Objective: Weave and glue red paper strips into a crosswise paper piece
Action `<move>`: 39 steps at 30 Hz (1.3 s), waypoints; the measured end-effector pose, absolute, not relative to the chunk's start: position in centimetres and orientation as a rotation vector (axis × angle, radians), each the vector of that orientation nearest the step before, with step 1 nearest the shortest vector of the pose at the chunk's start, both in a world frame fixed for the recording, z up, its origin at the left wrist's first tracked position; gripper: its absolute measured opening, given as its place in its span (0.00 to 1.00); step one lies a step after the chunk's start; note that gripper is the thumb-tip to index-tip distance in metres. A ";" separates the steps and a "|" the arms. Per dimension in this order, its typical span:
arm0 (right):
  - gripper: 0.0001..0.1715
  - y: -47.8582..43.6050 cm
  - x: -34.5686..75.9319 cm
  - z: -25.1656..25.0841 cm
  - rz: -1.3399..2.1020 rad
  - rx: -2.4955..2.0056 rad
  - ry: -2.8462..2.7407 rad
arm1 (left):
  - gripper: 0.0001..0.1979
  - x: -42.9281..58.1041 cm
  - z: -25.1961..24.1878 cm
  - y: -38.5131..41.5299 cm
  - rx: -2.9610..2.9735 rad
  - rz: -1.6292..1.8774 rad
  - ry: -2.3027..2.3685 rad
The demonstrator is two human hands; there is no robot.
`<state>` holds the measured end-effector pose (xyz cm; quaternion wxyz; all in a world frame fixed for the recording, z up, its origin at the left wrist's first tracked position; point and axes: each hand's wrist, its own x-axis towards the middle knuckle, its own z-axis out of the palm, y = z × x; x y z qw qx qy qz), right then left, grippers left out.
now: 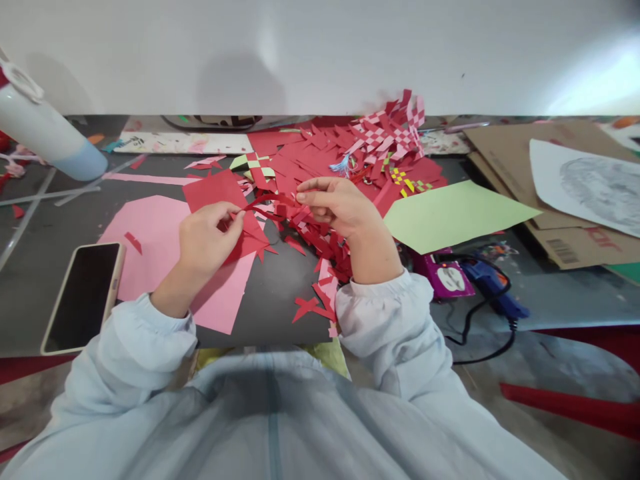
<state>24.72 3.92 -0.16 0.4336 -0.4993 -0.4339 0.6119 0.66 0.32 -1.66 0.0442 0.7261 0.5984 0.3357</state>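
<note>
Pale sleeves (pixel 150 347) frame both hands: left hand (pixel 207 240) and right hand (pixel 335 203) each pinch an end of one red strip (pixel 267 200) above the scrap pile (pixel 320 233) (phone (pixel 83 297) left, glue gun (pixel 493 290) right)

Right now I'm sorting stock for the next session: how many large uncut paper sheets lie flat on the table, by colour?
Pink sheet: 1
Light green sheet: 1
Red sheet: 1
Total: 3
The red strips and scraps are too many to count.

wall (pixel 320 53): plain white | light: bright glare upper right | table (pixel 30 280): dark grey, cluttered
</note>
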 end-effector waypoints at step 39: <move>0.09 3.8 23.5 -0.5 0.879 -1.199 -1.250 | 0.11 0.3 -2.0 0.3 2.447 0.889 1.634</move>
